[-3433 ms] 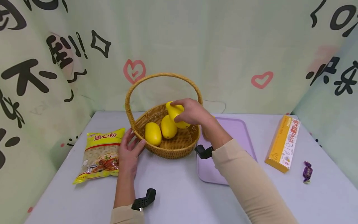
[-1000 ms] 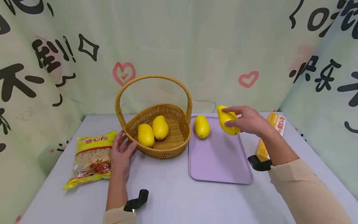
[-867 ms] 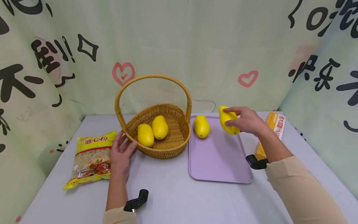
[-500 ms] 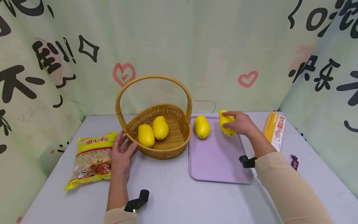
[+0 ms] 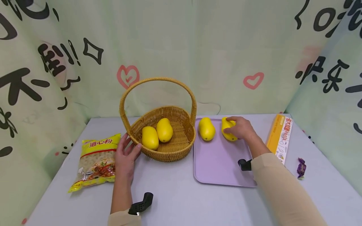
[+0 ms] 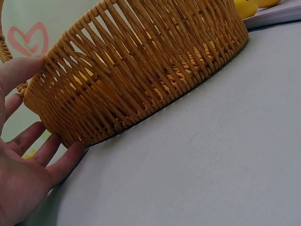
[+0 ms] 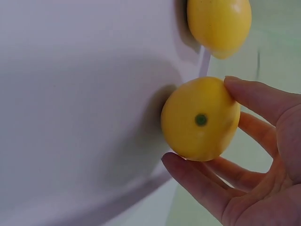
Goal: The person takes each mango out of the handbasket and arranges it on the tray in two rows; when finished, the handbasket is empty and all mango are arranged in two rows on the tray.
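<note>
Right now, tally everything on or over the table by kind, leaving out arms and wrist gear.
Yellow fruits: 4 (2 in the basket, 1 on the tray, 1 held by the right hand)
Basket: 1
Tray: 1
Macaroni bag: 1
Pasta box: 1
Wrapped candy: 1
Total: 9

On the white table (image 5: pixel 169 194), a macaroni bag (image 5: pixel 97 163) is laid at left, an orange-and-white pasta box (image 5: pixel 280 138) and purple-wrapped candy (image 5: pixel 301 169) at right. The pale curtain (image 5: pixel 220 47) behind is printed with black characters (image 5: pixel 14 92) and red hearts (image 5: pixel 253 87).
</note>
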Demonstrator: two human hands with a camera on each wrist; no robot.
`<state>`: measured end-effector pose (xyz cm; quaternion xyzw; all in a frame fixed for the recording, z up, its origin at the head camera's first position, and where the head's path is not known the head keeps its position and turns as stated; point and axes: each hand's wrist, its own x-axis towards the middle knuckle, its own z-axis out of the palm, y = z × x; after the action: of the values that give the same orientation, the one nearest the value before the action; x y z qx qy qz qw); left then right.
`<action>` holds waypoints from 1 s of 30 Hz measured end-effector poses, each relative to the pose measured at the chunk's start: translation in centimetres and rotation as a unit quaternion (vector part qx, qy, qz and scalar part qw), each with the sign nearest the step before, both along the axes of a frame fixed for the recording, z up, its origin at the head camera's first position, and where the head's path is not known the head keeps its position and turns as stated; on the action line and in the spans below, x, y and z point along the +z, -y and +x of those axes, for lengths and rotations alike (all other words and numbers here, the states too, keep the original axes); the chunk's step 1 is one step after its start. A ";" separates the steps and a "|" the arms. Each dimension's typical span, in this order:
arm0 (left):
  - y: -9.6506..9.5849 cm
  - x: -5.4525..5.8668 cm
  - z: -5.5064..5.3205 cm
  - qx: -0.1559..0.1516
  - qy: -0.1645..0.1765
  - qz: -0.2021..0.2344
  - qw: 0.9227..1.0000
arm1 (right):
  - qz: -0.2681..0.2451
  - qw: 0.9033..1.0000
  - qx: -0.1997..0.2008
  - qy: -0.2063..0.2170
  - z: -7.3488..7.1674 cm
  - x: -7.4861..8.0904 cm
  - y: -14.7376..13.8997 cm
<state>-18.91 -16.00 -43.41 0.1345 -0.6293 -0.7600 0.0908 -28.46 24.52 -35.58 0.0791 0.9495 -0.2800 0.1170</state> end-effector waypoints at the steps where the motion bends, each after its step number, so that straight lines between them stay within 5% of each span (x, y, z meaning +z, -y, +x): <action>1: 0.0 0.0 0.0 0.000 -0.002 0.000 1.000 | 0.001 1.000 -0.002 -0.001 -0.1 0.0 0.0; 19: -0.2 0.4 0.0 0.000 0.010 -0.014 1.000 | 0.023 0.998 0.043 -0.049 0.0 0.2 0.1; 30: -0.2 0.4 0.2 0.006 0.005 -0.009 1.000 | 0.047 0.995 0.067 -0.061 1.7 3.8 1.8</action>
<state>-18.72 -15.77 -43.01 0.1416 -0.6355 -0.7533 0.0932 -26.73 22.72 -31.79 0.0031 0.9701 -0.2313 0.0736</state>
